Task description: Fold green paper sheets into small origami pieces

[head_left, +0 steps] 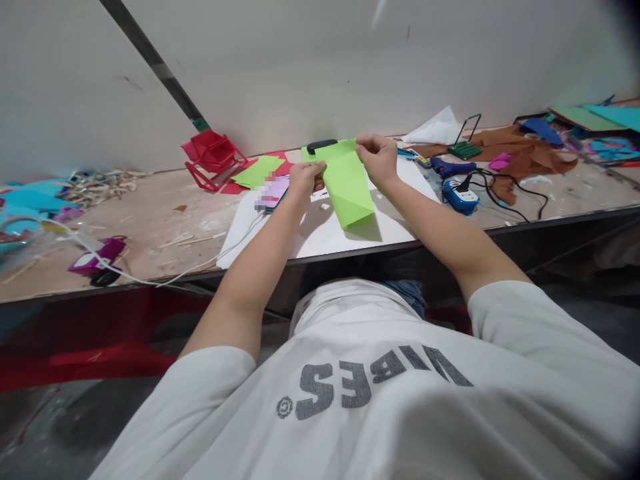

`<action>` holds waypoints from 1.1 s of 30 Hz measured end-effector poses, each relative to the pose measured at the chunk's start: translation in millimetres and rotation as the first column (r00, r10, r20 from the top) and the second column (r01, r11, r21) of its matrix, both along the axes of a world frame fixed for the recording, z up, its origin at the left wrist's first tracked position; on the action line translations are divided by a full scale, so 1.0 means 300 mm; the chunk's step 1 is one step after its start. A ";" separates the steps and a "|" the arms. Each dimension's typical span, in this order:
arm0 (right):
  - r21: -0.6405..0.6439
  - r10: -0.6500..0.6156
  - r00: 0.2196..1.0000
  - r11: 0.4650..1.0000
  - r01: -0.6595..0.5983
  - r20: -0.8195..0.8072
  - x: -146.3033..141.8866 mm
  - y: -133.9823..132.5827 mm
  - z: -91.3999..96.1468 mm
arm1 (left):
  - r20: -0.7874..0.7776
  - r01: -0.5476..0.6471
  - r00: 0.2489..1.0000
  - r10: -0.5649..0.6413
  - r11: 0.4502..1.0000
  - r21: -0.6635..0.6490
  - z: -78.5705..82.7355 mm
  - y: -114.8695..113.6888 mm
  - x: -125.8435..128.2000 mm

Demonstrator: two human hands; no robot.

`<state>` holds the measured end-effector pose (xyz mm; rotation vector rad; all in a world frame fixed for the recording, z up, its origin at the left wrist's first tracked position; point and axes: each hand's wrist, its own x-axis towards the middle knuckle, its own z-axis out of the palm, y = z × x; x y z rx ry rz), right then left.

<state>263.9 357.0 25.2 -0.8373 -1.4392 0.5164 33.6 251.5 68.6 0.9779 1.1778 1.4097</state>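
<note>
A lime-green sheet [347,183] is held up between my two hands over a white board [320,237]. My left hand [306,180] pinches its left edge. At the upper right corner, my right hand [379,159] grips it between thumb and fingers. The sheet slants toward me, and its lower end looks folded or curled. Behind it lies a black oblong object [321,146] whose kind I cannot make out. A phone [273,195] with a partly blurred screen rests beside my left wrist, a white cable near it.
A small red folding chair model [214,160] stands at the back left, near more green sheets [259,172]. On the right are a blue glue gun [453,168], a blue-and-white power socket [461,196] with black cable, and a green miniature frame [466,148]. Thin wooden sticks [107,187] lie far left.
</note>
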 end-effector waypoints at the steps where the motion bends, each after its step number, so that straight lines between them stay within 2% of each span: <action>1: 0.004 0.000 1.000 1.000 0.000 -0.001 0.002 0.006 -0.003 | -0.019 -0.004 1.000 0.004 1.000 0.027 0.001 -0.009 0.005; 8: -0.032 0.021 0.999 0.999 -0.022 -0.030 -0.002 -0.012 0.010 | -0.033 -0.006 0.999 0.007 0.999 0.043 -0.007 -0.004 0.008; 12: -0.126 0.102 0.994 0.986 -0.108 -0.049 -0.018 -0.070 0.039 | -0.018 -0.045 0.999 0.046 0.998 0.051 -0.021 0.023 -0.005; 15: -0.225 0.191 0.979 0.953 -0.202 -0.071 -0.039 -0.123 0.062 | -0.007 -0.088 0.996 0.089 0.992 0.091 -0.033 0.043 -0.019; 19: -0.324 0.192 0.981 0.927 -0.189 -0.024 -0.088 -0.171 0.074 | -0.014 -0.133 0.991 0.137 0.979 0.157 -0.045 0.067 -0.044; 22: -0.320 0.145 0.989 0.938 -0.133 0.011 -0.124 -0.171 0.064 | -0.007 -0.157 0.987 0.161 0.972 0.173 -0.045 0.068 -0.045; 25: -0.270 0.134 0.991 0.954 -0.128 0.004 -0.131 -0.162 0.052 | 0.005 -0.095 0.995 0.096 0.977 0.190 -0.040 0.043 -0.016; 28: -0.234 0.159 0.987 0.959 -0.158 -0.012 -0.110 -0.167 0.054 | -0.004 -0.032 0.999 0.033 0.981 0.190 -0.035 0.009 0.026; 33: -0.230 0.246 0.966 0.938 -0.259 -0.084 -0.083 -0.202 0.077 | 0.074 -0.031 0.997 0.019 0.986 0.166 -0.042 -0.008 0.043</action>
